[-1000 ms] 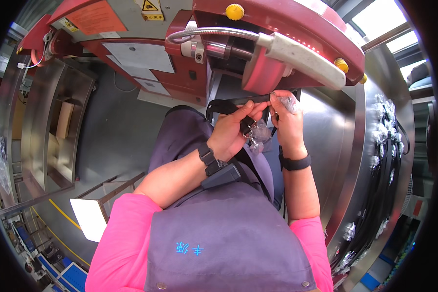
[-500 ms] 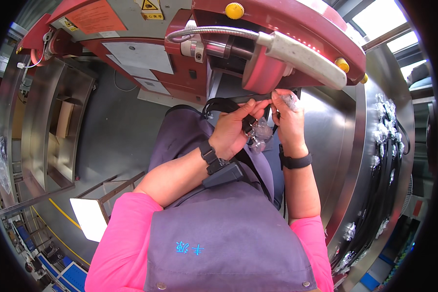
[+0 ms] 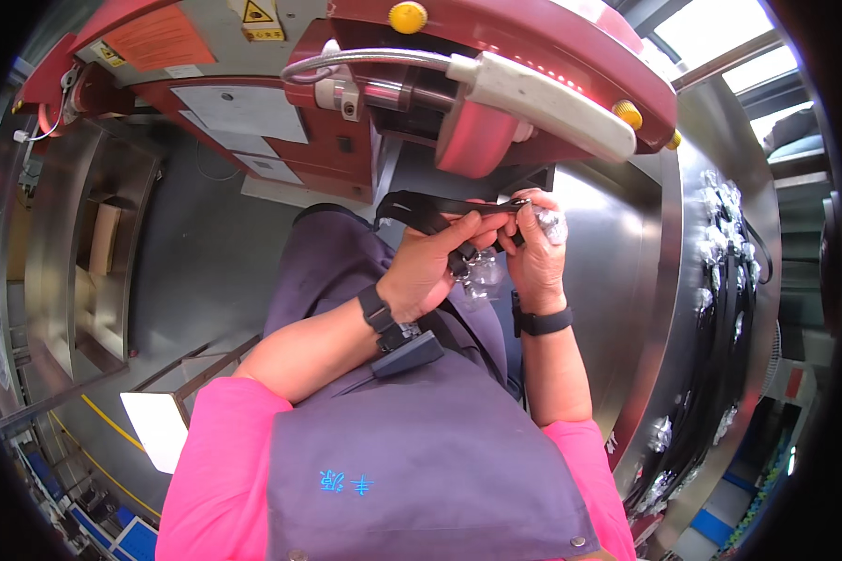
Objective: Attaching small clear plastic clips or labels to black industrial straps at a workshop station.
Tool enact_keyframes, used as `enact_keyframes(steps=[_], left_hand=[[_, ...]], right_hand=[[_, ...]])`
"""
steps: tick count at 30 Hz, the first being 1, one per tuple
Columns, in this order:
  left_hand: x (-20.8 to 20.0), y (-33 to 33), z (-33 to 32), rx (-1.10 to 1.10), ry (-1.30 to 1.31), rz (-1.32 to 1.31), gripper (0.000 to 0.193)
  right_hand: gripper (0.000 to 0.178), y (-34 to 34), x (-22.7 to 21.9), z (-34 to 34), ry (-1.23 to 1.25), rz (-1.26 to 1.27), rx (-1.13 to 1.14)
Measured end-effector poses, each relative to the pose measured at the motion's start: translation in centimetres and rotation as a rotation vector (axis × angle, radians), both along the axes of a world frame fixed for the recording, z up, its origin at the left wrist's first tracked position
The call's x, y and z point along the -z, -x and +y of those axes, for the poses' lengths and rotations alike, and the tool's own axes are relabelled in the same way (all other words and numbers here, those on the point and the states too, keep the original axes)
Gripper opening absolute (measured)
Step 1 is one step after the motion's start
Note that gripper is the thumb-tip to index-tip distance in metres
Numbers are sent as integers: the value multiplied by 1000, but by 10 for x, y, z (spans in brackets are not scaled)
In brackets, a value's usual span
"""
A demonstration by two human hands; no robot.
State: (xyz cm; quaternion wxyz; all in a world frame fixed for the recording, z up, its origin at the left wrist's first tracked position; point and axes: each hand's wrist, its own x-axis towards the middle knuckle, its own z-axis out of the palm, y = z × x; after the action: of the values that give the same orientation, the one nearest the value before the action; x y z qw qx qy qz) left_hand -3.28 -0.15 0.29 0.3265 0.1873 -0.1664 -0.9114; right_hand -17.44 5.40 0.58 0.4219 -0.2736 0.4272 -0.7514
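Note:
A black strap runs folded between my two hands, just below a pinkish-red wheel on the machine. My left hand is closed round the strap, thumb on top. From under its fingers hang metal fittings wrapped in clear plastic. My right hand pinches the strap's end between thumb and fingers, where a small metal piece shows. Another clear plastic wrap bulges beside those fingers. The strap and the wheel look apart, with a small gap between them.
A pale lever-shaped cover with a metal hose juts over the wheel from the red machine. On the right, several black straps with plastic-wrapped fittings lie along a metal trough. Metal shelving stands at the left.
My hands have drawn back slightly from the wheel, and more of the strap shows above my left hand. The whole view has shifted, so the machine sits further left.

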Motion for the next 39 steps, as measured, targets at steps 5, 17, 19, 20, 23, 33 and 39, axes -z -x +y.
enact_keyframes(steps=[5,17,19,20,23,33,39], left_hand=[[0,-13,7,49,88,-20,22],[31,-9,23,267,-229,-183,22],[24,-4,26,336,-237,-255,20],[30,-2,27,376,-220,-185,22],[31,-4,32,520,-190,-118,29],[43,-2,21,394,1,-138,43],[41,-4,13,342,139,-99,53]], right_hand=[[15,-4,3,19,75,13,9],[13,-26,-8,35,-26,52,121],[12,-27,7,29,7,110,199],[16,-30,18,17,72,180,238],[29,-21,-4,36,-48,-34,-19],[17,4,-2,65,-244,291,24],[20,-24,20,57,-393,724,-311]])
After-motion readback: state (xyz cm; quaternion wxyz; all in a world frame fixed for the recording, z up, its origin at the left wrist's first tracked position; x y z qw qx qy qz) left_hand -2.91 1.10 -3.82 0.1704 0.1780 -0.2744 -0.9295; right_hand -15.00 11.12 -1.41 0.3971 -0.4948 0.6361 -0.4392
